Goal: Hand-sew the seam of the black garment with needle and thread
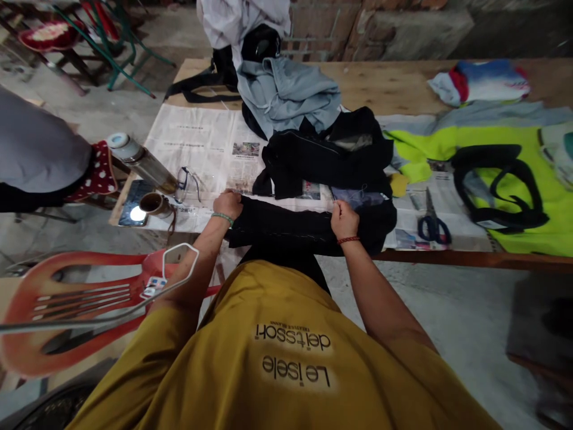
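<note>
A black garment (286,221) lies stretched along the table's near edge, one part of it hanging toward my lap. At its left end, my left hand (228,205) is closed on the cloth, a green bracelet at the wrist. My right hand (344,220), with a red beaded bracelet, pinches the upper edge farther right. Light stitches run along the dark fabric between them. More black cloth (326,158) is heaped just beyond, and a grey-blue garment (290,92) lies behind that. The fingertips of both hands are partly hidden in the folds.
Left on the newspaper (192,137) are glasses (188,185), a bottle (143,161), a brown cup (155,205) and a phone (133,204). Scissors (432,224), black straps (496,185) and a neon-yellow garment (537,233) lie right. A red plastic chair (85,260) stands lower left; another person (40,143) sits nearby.
</note>
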Motion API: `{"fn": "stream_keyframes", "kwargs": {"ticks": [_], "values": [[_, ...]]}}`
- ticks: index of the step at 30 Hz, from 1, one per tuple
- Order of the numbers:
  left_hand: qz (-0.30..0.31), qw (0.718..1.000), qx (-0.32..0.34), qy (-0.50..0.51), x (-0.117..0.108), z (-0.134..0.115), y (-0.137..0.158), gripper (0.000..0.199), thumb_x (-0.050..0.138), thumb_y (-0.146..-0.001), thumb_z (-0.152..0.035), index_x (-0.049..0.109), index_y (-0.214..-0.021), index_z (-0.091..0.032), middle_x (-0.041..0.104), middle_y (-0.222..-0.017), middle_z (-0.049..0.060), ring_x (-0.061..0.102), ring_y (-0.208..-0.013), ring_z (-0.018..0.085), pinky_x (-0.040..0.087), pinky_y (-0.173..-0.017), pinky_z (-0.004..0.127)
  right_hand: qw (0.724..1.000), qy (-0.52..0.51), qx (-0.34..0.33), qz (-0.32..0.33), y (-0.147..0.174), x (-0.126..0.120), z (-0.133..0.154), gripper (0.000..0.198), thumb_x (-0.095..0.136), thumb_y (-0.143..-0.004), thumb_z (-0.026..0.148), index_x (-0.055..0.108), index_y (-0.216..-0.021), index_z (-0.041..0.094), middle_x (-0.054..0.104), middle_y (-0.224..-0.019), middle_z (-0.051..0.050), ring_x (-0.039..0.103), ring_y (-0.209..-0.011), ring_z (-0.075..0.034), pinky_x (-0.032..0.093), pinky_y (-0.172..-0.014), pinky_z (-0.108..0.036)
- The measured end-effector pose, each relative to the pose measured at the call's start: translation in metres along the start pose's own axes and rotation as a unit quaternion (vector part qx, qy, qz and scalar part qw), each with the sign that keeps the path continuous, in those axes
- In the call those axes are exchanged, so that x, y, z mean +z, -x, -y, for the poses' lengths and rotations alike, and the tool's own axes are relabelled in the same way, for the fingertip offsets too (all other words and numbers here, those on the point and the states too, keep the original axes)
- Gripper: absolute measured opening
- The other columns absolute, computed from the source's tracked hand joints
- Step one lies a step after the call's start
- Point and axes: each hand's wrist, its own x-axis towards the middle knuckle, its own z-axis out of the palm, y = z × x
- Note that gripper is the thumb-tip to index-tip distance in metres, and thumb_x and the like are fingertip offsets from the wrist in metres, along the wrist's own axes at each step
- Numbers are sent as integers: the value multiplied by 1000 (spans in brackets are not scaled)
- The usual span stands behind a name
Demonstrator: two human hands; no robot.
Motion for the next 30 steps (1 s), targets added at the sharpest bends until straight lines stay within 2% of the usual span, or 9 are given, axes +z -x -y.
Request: {"fn": "stream_keyframes", "kwargs": {"ticks": [2, 11, 14, 17, 19, 22, 24, 25, 30], "values": [[19, 1000, 9, -3, 1, 1, -3, 16, 60, -71, -22, 69, -85, -20, 64, -105, 9, 62, -95, 25, 48, -80, 33, 1000, 3, -3, 1, -1, -1, 0, 43, 28, -92, 37, 64, -103, 15, 69, -101, -14, 64, -90, -23, 47, -80, -33], [-36, 997, -2, 73, 10, 9, 5, 9, 60, -70, -19, 66, -77, -18, 67, -84, 7, 63, -89, 24, 48, -80, 32, 993, 57, -65, 75, -23, -25, 13, 38, 32, -94, 37, 64, -99, 17, 69, -94, -11, 63, -82, -22, 45, -74, -32], [-194, 965, 35, 174, -10, 10, -3, 4, 58, -77, -22, 59, -77, -18, 63, -86, 4, 60, -89, 19, 47, -85, 30, 992, 57, -107, 33, -55, -57, 33, 39, 30, -96, 40, 62, -101, 17, 67, -95, -10, 62, -86, -21, 45, -76, -31], [-373, 886, 105, 254, -53, 6, -14, 10, 54, -85, -26, 52, -82, -17, 58, -90, 2, 56, -98, 16, 45, -90, 31, 987, 40, -140, -62, -97, -101, 58, 45, 25, -99, 42, 59, -105, 13, 65, -98, -12, 60, -91, -20, 47, -80, -32], [-428, 851, 138, 272, -83, 1, -16, 16, 52, -89, -30, 49, -83, -16, 55, -94, 2, 55, -103, 16, 44, -93, 32, 973, 9, -165, -159, -119, -130, 74, 47, 21, -100, 41, 58, -105, 13, 63, -100, -12, 59, -95, -18, 46, -86, -33], [-483, 818, 145, 277, -104, -4, -9, 18, 50, -90, -31, 46, -81, -16, 53, -94, 1, 55, -103, 15, 45, -92, 32, 962, -24, -174, -209, -125, -154, 89, 45, 21, -100, 41, 55, -112, 15, 60, -104, -11, 57, -102, -18, 43, -92, -35], [-481, 821, 133, 278, -94, 0, 3, 16, 52, -88, -30, 47, -80, -17, 53, -92, 1, 56, -99, 15, 46, -89, 32, 966, -37, -163, -198, -108, -150, 89, 44, 21, -100, 40, 55, -112, 14, 60, -105, -12, 57, -105, -20, 43, -94, -38], [-461, 836, 117, 275, -82, 4, 10, 14, 52, -87, -29, 48, -80, -17, 54, -92, 1, 56, -99, 16, 46, -89, 32, 970, -41, -154, -183, -95, -141, 86, 44, 22, -100, 40, 55, -111, 14, 60, -106, -12, 57, -106, -21, 44, -94, -39], [-309, 916, 77, 245, 2, 38, 47, 9, 53, -81, -24, 49, -75, -19, 60, -90, 3, 57, -94, 16, 47, -89, 31, 996, -32, -60, -57, -6, -61, 49, 45, 27, -97, 42, 61, -102, 15, 68, -99, -13, 65, -92, -20, 50, -83, -33]]}}
